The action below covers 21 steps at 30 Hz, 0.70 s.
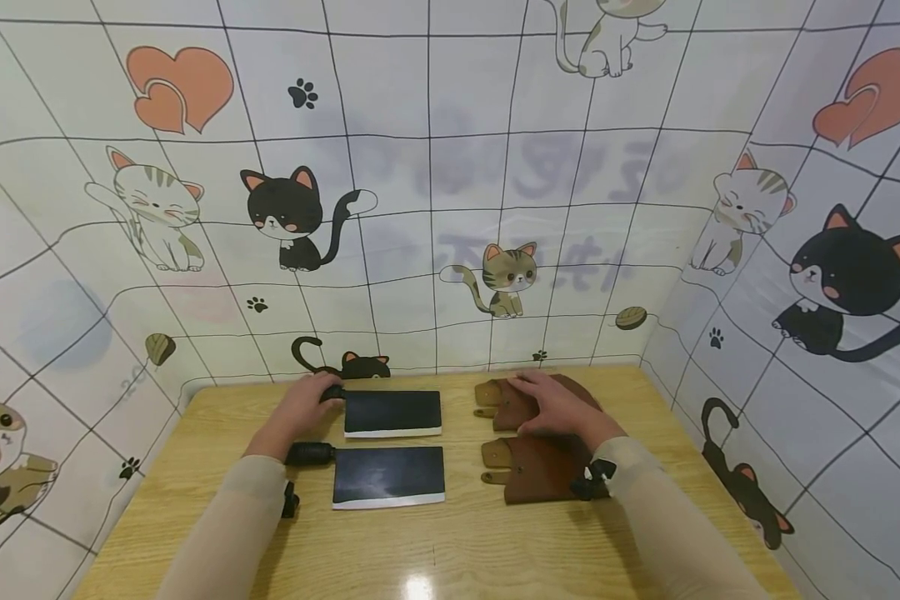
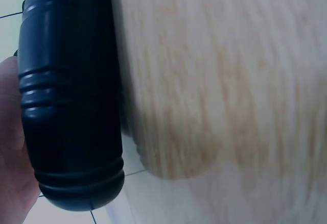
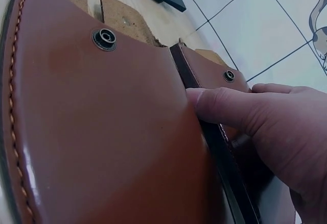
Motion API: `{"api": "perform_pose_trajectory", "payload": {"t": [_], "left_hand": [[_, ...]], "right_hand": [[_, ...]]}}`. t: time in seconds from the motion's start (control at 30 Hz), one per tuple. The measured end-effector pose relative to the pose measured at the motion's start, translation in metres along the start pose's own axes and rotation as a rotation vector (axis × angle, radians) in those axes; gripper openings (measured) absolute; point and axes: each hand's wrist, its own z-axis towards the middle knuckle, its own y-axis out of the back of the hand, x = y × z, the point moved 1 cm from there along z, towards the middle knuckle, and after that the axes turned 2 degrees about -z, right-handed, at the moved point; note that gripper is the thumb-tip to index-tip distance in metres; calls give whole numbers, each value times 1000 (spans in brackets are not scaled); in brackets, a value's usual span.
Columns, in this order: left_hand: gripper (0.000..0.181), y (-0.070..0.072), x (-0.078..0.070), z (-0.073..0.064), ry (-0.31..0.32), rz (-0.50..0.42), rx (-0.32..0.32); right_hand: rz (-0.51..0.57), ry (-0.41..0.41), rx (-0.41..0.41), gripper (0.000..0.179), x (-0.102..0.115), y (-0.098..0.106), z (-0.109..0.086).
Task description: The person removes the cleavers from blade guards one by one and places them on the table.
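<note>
Two cleavers with dark blades and pale edges lie one behind the other on the table. My left hand (image 1: 301, 412) holds the handle of the far cleaver (image 1: 392, 412), which is mostly hidden under the fingers. The near cleaver (image 1: 388, 477) lies untouched, its black ribbed handle (image 2: 71, 106) large in the left wrist view. On the right are two brown leather sheaths with snap straps. My right hand (image 1: 558, 406) spans the far sheath (image 1: 513, 408), its thumb at the edge beside the near sheath (image 3: 102, 122). The fingers' far side is hidden.
The light wood table (image 1: 420, 546) meets a white cloth backdrop (image 1: 390, 283) with printed cats and grid lines at the back and both sides. The blades lie left of the sheaths, with a gap of bare wood between.
</note>
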Motion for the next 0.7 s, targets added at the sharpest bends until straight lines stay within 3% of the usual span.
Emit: {"api": "perform_pose_trajectory", "payload": {"t": [0.33,0.7], "left_hand": [[34,-7,13,-2,21,1,20],[36,-3,7,-4,112,-20,89]], "right_hand": [[26,-8,35,100,2,0,0],[118,-89,149,100,0,4,6]]}}
